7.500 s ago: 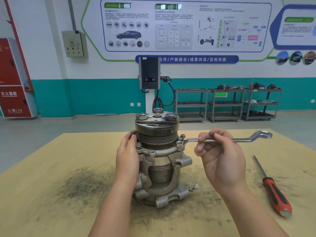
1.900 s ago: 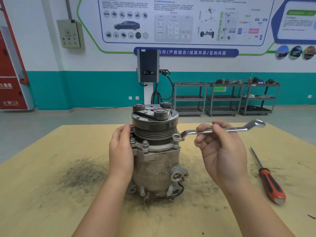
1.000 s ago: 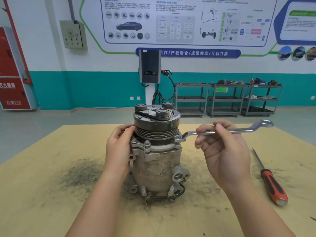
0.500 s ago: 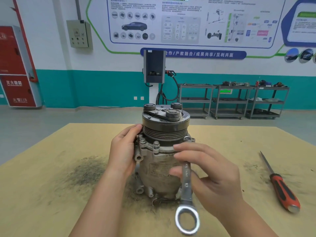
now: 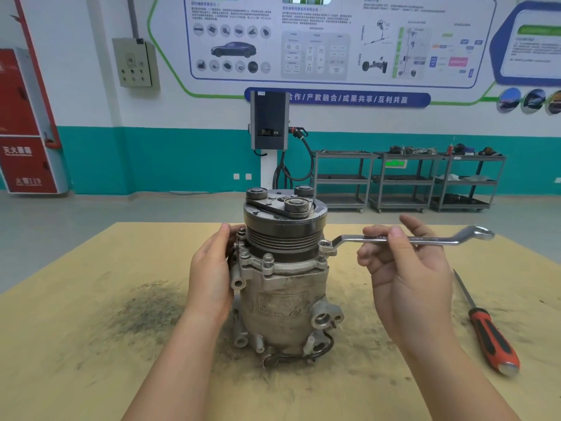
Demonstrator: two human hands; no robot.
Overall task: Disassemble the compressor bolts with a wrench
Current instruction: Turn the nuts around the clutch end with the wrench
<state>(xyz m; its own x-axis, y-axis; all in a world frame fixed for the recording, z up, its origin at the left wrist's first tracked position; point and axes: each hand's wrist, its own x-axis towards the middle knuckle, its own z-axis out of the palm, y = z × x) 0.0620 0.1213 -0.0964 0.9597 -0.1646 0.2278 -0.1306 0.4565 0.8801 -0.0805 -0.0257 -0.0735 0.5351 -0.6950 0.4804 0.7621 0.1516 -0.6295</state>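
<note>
The worktop (image 5: pixel 76 329), a tan board with a dark grease stain toward its left side, carries the compressor (image 5: pixel 283 287) upright near the middle, pulley end up. The left hand (image 5: pixel 212 278) rests flat against the compressor's left flank, fingers straight along the housing and up to the flange, bracing it. The right hand (image 5: pixel 406 268) holds the wrench (image 5: pixel 403 238) by the middle of its shank, pinched between thumb and curled fingers, one finger lifted clear. The wrench lies roughly level, its near ring end seated over a bolt (image 5: pixel 325 245) on the right side of the flange, its far ring end pointing toward the right edge of the worktop. A red-handled screwdriver (image 5: pixel 485 329) lies near the right edge, well apart from the compressor. Further flange bolts (image 5: pixel 268 258) stand exposed at the front. Risk assessment: the pinch at mid-shank gives little leverage and a loose hold, so the ring may ride up and slip off the bolt head under load, rounding it. The compressor is braced on one side only; a hard pull may turn or tip it on the worktop.
</note>
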